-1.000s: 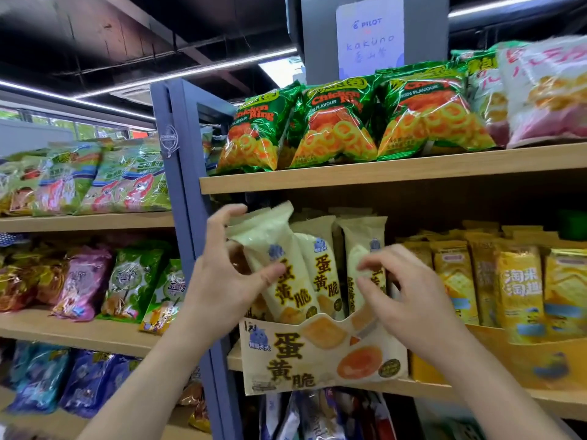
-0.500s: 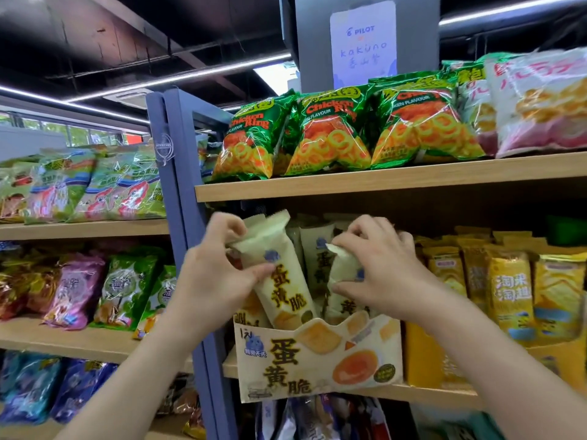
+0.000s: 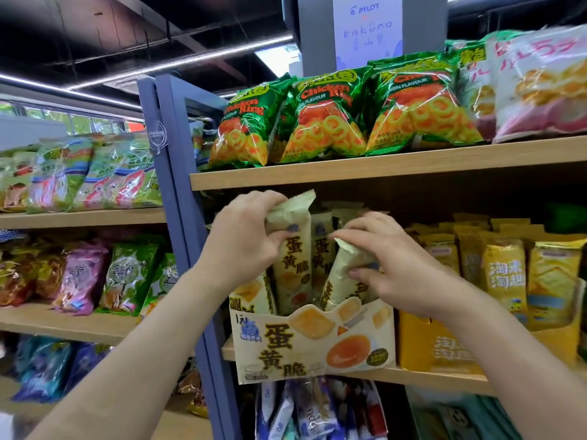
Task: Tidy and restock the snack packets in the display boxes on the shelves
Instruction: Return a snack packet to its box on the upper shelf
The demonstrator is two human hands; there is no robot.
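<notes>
A cream display box (image 3: 317,347) printed with an egg yolk stands on the middle wooden shelf, just under the shelf above. Several cream snack packets stand upright in it. My left hand (image 3: 241,239) grips the top of the left packet (image 3: 293,249), which stands nearly upright. My right hand (image 3: 387,265) holds a second packet (image 3: 341,274) that leans left at the right side of the box. A third packet (image 3: 320,246) stands between them.
Green Chicken Ring bags (image 3: 330,122) line the upper shelf (image 3: 381,168). A yellow display box (image 3: 438,347) with yellow packets (image 3: 505,274) sits right of the cream box. A blue shelf post (image 3: 178,198) stands at the left, with more snack bags (image 3: 82,274) beyond.
Both hands rose to the packet tops. My right hand closed around the right packet and tipped it leftwards. My left hand slid up the left packet and stood it straighter.
</notes>
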